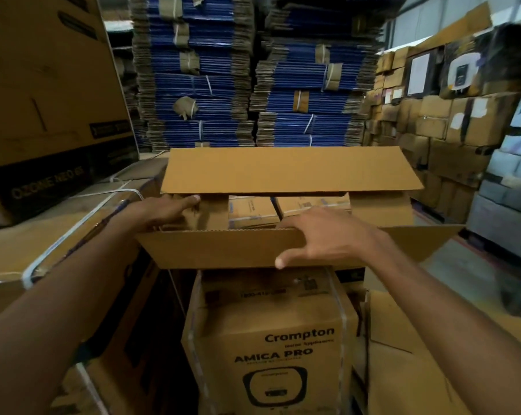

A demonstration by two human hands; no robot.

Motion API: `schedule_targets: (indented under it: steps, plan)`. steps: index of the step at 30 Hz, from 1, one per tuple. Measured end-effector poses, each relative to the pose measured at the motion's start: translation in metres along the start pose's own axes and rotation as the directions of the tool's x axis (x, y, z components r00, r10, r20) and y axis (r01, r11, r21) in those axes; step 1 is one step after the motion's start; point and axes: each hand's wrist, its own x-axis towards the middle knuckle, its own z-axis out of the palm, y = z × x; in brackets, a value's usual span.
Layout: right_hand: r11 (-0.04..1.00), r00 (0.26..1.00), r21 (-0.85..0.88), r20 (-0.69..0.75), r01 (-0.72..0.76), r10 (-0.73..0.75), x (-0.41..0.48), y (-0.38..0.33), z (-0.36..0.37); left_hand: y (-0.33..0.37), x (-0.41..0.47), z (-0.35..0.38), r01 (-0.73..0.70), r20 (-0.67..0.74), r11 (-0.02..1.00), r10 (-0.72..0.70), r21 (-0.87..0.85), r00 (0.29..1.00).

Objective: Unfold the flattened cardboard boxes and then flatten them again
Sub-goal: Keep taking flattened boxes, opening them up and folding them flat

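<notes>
**Box opened out, flaps in hand**

Head view: plain cardboard box stands squared-up atop the Crompton carton. Left hand grips the left inner flap; right hand clamps the near flap. Judgement: press opposite corners evenly to collapse flat.

Brown cardboard box, opened up, flaps raised

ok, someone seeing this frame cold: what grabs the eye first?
Dead centre, the open cardboard box, far flap raised, with the left hand on its left inner flap and the right hand gripping the near flap. Behind it rise tall stacks of blue flattened cartons. Low in the foreground sits a strapped Crompton Amica Pro box.
</notes>
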Motion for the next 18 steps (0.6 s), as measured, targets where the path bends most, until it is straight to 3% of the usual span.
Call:
schedule_targets:
  steps: [3, 8, 10, 12, 14, 16, 18]
  plan:
    - [0.984, 0.974, -0.177, -0.214, 0.035, -0.073, 0.014, -0.014, 0.019, 0.021, -0.029, 0.008, -0.007, -0.037, 0.998, 0.009, 0.059, 0.999]
    - [0.964, 0.955, -0.243, -0.245, 0.105, -0.165, 0.009, -0.025, 0.024, 0.036, -0.044, 0.026, -0.029, -0.25, 0.931, 0.127, 0.364, 0.96]
    - [0.961, 0.94, -0.244, -0.277, 0.133, -0.2, 0.006, -0.026, 0.026, 0.051, -0.05, 0.028, -0.054, -0.372, 0.919, 0.211, 0.391, 0.904]
    - [0.962, 0.937, -0.243, -0.289, 0.125, -0.195, 0.003, -0.025, 0.028, 0.068, -0.054, 0.025, -0.172, -0.456, 0.914, 0.339, 0.368, 0.823]
    - [0.969, 0.938, -0.22, -0.296, 0.116, -0.179, 0.0, -0.024, 0.03, 0.08, -0.056, 0.019, -0.282, -0.579, 0.897, 0.436, 0.34, 0.689]
    - [0.972, 0.939, -0.2, -0.295, 0.122, -0.179, -0.005, -0.023, 0.035, 0.09, -0.051, 0.013, -0.324, -0.702, 0.897, 0.439, 0.302, 0.561]
    - [0.967, 0.928, -0.209, -0.311, 0.145, -0.206, -0.01, -0.021, 0.038, 0.098, -0.043, 0.01, -0.346, -0.747, 0.911, 0.389, 0.224, 0.539]
